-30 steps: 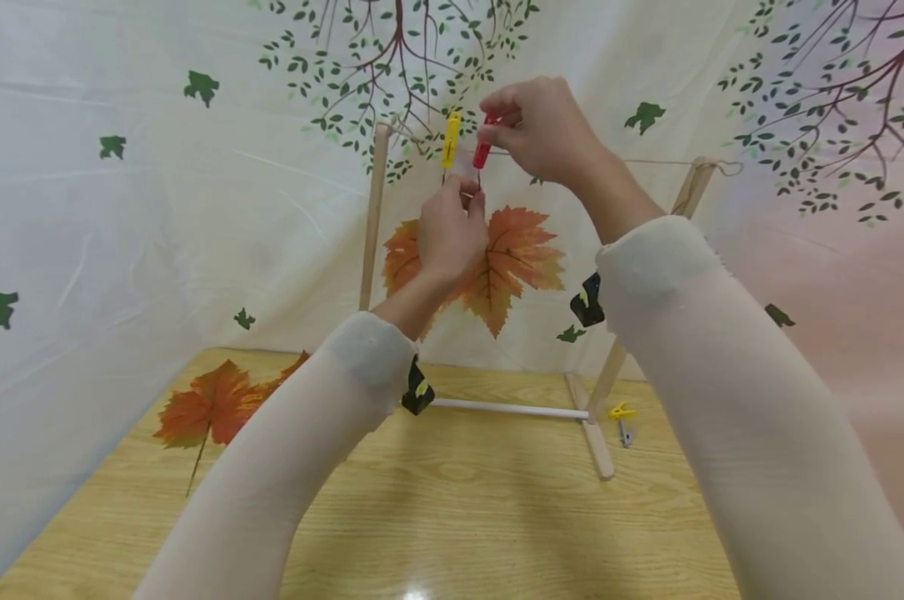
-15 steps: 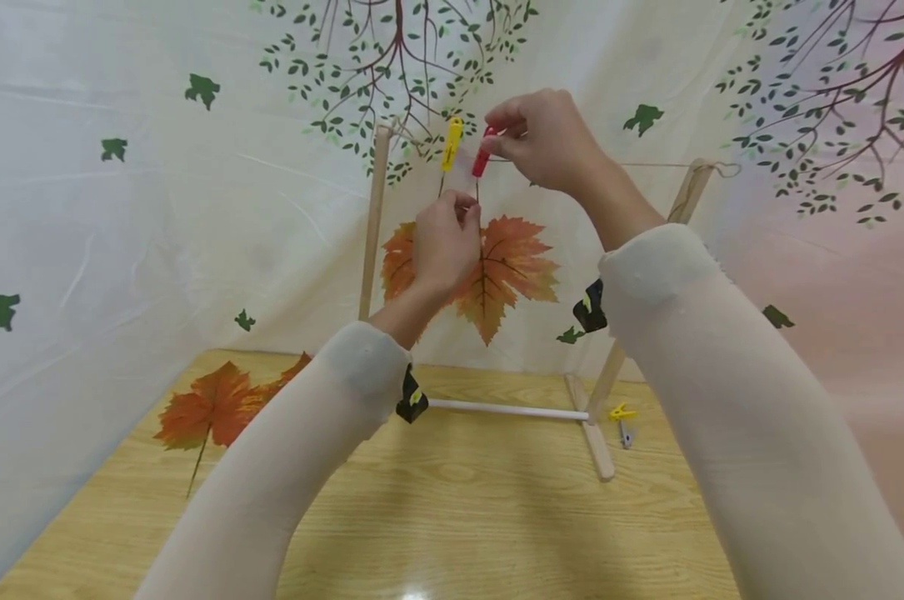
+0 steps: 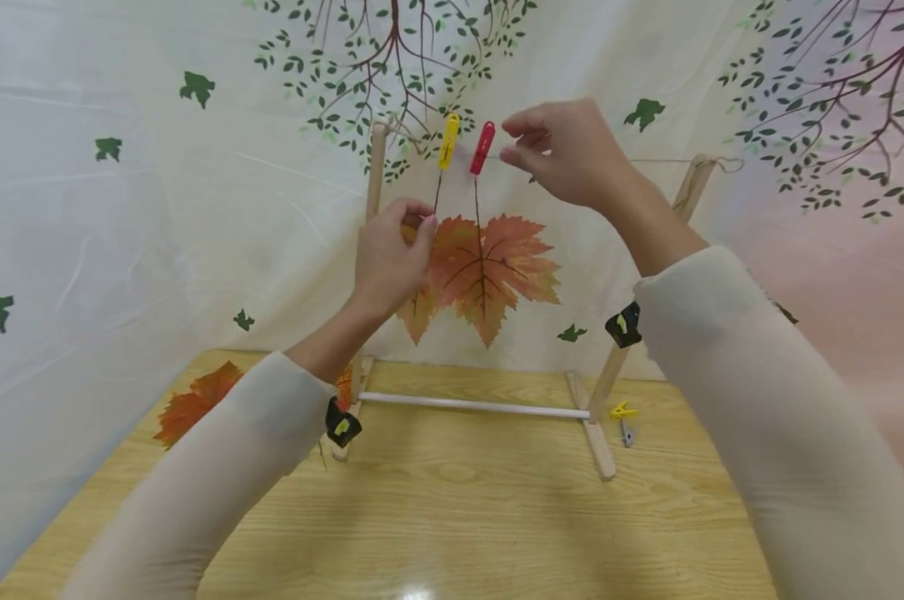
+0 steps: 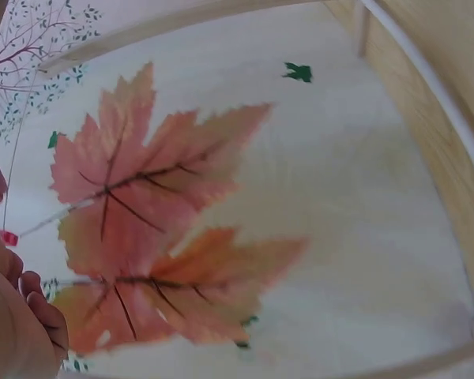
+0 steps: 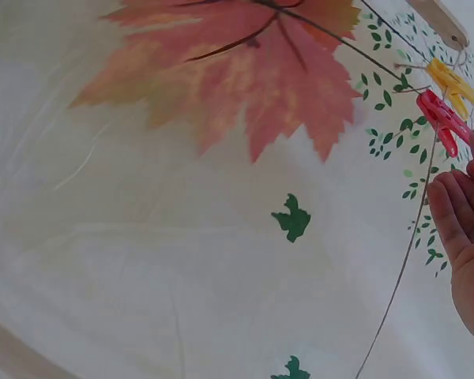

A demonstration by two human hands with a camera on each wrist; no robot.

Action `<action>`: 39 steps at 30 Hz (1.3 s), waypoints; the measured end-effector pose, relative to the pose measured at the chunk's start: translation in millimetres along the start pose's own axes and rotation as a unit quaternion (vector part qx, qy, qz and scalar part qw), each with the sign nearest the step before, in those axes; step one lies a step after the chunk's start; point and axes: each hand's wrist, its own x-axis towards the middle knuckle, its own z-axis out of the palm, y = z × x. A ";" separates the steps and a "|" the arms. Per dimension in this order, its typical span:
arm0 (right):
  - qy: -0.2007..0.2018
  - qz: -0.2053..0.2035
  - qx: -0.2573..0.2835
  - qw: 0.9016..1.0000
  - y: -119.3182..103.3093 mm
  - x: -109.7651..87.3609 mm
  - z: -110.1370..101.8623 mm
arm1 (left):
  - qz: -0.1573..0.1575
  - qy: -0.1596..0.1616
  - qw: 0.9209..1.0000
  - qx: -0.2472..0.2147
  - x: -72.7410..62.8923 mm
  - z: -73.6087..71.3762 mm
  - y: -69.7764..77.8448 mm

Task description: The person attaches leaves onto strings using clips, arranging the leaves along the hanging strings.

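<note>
Two orange maple leaves hang by their stems from a string. A red clothespin [image 3: 482,148] holds the stem of the right leaf [image 3: 489,262], and a yellow clothespin [image 3: 449,142] holds the left leaf's stem. My right hand [image 3: 567,154] is just right of the red clothespin, fingers loosely bent and nothing between them. In the right wrist view its thumb overlaps the end of that clothespin. My left hand [image 3: 393,258] is before the left leaf [image 4: 174,292], partly hiding it in the head view, with bent fingertips close to its stem.
Wooden posts [image 3: 691,187] hold up the string, joined low down by a white rod [image 3: 474,405]. Another orange leaf [image 3: 197,404] lies on the wooden table [image 3: 452,517] at left, partly behind my sleeve. A yellow clip [image 3: 621,411] and a grey clip [image 3: 627,433] lie at right.
My right hand has let go of the red clothespin and moved right and slightly down. My left hand has moved left and down, away from the right leaf's stem, uncovering more of that leaf.
</note>
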 end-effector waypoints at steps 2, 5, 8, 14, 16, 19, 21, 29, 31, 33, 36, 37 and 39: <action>0.014 -0.030 -0.013 0.999 3.1 -11.9 -2.0 | 0.021 -0.001 1.000 0.002 -7.7 -9.1 -11.6; 0.044 -0.082 -0.027 0.995 7.8 -32.6 -4.3 | 0.036 -0.012 0.999 0.017 -22.1 -24.2 -30.5; 0.067 -0.132 -0.031 0.989 14.1 -56.8 -6.7 | 0.033 -0.033 0.998 0.042 -38.0 -39.5 -51.7; 0.065 -0.186 -0.029 0.980 36.5 -109.1 -6.5 | -0.001 -0.105 0.991 0.088 -73.6 -68.2 -95.8; 0.065 -0.190 -0.034 0.979 49.1 -125.5 -4.3 | -0.023 -0.138 0.986 0.093 -86.0 -78.2 -110.7; 0.071 -0.185 -0.041 0.979 72.1 -150.5 0.9 | -0.058 -0.201 0.972 0.103 -105.6 -92.4 -133.1; 0.073 -0.176 -0.050 0.980 88.8 -167.9 5.2 | -0.074 -0.246 0.960 0.112 -119.0 -101.0 -146.8; 0.034 -0.051 -0.058 0.996 156.4 -236.6 31.7 | -0.053 -0.339 0.931 0.125 -154.1 -120.3 -196.8; 0.017 -0.015 -0.059 0.998 172.3 -251.2 42.2 | -0.045 -0.343 0.931 0.119 -158.1 -125.2 -207.3; -0.003 0.015 -0.059 0.998 187.1 -265.1 53.7 | -0.046 -0.355 0.927 0.113 -161.1 -129.7 -215.4; -0.034 0.043 -0.059 0.997 205.8 -286.2 70.5 | -0.054 -0.373 0.920 0.107 -164.0 -131.4 -223.4; -0.047 0.052 -0.057 0.996 210.9 -292.8 76.7 | -0.060 -0.379 0.917 0.104 -165.1 -131.4 -225.6; -0.074 0.066 -0.053 0.994 219.6 -304.6 89.9 | -0.067 -0.391 0.913 0.100 -167.8 -131.4 -229.2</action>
